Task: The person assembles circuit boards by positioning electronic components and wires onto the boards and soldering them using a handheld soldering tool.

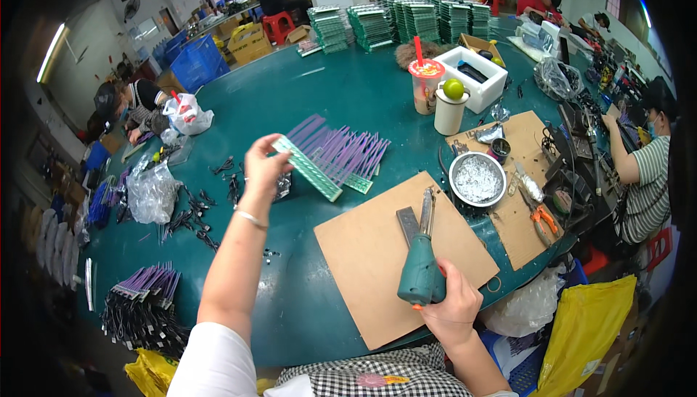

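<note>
My left hand [266,163] pinches the end of a green circuit board strip [312,170], tilted above the green table. Purple wires [341,152] fan out to the right of it, and a second green board strip [359,183] lies under them. In my right hand [454,303] is a teal soldering gun [417,270], its metal tip pointing away from me over a brown board [356,273]. Beside the tip, a dark flat bar [407,224] rests on that board. My right fingers wrap the handle, partly hidden behind the tool.
To the right stand a bowl of silvery scraps [477,179], orange-handled pliers [541,221], a drink cup [426,85] and a white foam box [488,70]. Bundled black cables [141,317] lie left. Stacked green boards [370,25] line the far edge. Co-workers sit at both sides.
</note>
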### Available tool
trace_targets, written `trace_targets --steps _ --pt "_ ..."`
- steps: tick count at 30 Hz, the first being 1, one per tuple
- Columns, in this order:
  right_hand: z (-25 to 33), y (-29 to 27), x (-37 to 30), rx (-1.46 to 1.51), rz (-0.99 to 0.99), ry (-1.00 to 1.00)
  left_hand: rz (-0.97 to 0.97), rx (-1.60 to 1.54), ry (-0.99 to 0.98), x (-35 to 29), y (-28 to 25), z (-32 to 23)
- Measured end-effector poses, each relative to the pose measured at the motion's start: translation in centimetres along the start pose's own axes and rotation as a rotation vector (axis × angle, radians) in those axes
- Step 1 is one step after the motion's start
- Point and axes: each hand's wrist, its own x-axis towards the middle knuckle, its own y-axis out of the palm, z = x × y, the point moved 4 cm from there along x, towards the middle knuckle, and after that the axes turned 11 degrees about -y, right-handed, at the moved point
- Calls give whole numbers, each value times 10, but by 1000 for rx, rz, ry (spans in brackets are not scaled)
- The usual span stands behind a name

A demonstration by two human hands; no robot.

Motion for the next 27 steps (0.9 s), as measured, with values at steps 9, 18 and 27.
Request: trace_targets --steps 9,18,27 --pt "-22 -3 -14 397 -171 331 276 -42 -345 -182 8 30" --pt "0 -14 -38 333 -211 111 385 -86 -488 -220 9 70" --pt "62 33 -2 171 56 -192 490 -143 -467 -234 24 78"
